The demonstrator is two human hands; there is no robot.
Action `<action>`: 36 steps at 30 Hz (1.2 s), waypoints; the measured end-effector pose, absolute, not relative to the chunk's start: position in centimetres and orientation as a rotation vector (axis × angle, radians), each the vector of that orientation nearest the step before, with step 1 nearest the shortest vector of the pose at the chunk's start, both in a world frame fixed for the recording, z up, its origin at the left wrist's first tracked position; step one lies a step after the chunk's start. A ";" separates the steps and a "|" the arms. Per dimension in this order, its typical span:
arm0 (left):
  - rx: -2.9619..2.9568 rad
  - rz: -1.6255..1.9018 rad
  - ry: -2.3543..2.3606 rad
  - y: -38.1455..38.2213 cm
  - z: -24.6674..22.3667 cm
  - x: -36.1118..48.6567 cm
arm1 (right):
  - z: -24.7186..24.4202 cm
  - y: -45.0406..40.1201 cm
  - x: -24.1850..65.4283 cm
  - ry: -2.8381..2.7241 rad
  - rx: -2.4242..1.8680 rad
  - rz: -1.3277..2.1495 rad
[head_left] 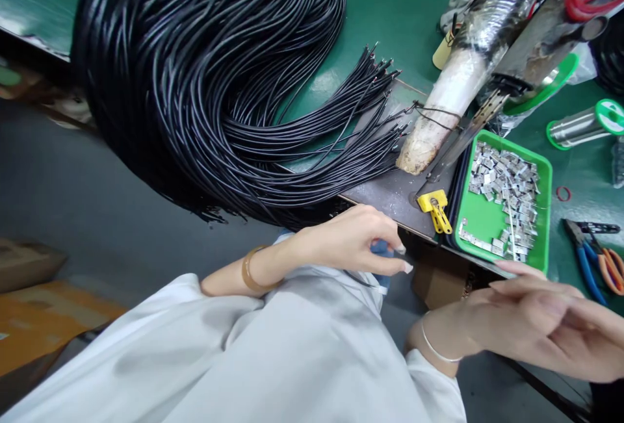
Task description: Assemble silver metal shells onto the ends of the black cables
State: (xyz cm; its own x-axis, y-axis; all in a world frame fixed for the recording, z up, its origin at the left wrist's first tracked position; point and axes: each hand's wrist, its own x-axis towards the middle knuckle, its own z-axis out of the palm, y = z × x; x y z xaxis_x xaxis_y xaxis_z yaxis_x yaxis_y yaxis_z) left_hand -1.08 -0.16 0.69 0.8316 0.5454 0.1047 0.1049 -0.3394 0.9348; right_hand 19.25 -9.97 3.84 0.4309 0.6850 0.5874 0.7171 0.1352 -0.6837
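My left hand [363, 241] hovers near the bench's front edge with thumb and fingers apart and nothing between them. Just beyond it lies a thick bundle of black cables [195, 104], their stripped ends pointing right. To its right, a yellow clip [435, 210] sits at the edge of a dark plate [385, 199]. My right hand [541, 322], slightly blurred, is held palm up with loosely spread fingers, and nothing shows in it. Beyond that hand stands a green tray [480, 215] of small metal connector shells [504, 173].
A soldering iron [480, 117] in its stand and a white wrapped tube [433, 117] slant over the plate. On the right are a solder spool [582, 127], blue-handled cutters [585, 260], orange-handled pliers [611, 267] and a red ring [563, 193]. Red-handled scissors [580, 0] stand at top right.
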 end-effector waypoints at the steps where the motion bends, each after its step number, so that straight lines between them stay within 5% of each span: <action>1: 1.924 0.582 0.546 -0.1 0.5 -1.1 | 3.9 -9.8 19.6 -1.190 -1.560 -0.159; 5: 2.199 1.046 1.025 1.0 -0.3 -1.3 | 2.7 -8.7 22.0 -1.320 -1.967 -0.118; 12: 2.529 0.928 1.254 2.9 -1.3 -2.8 | 2.0 -6.8 26.7 -1.617 -2.010 0.418; 20: 1.946 1.329 1.438 3.4 -1.9 -6.4 | 2.8 -6.3 28.4 -1.618 -2.176 0.385; 26: 1.197 1.633 1.154 4.0 -1.8 -5.6 | 2.8 -6.1 28.2 -1.686 -2.078 0.466; 29: 1.087 1.482 0.953 3.2 -0.3 -5.1 | 2.6 -5.8 28.0 -1.720 -2.098 0.425; 36: 1.438 0.390 0.190 0.6 3.4 -2.8 | 3.2 -5.8 28.1 -1.730 -2.077 0.321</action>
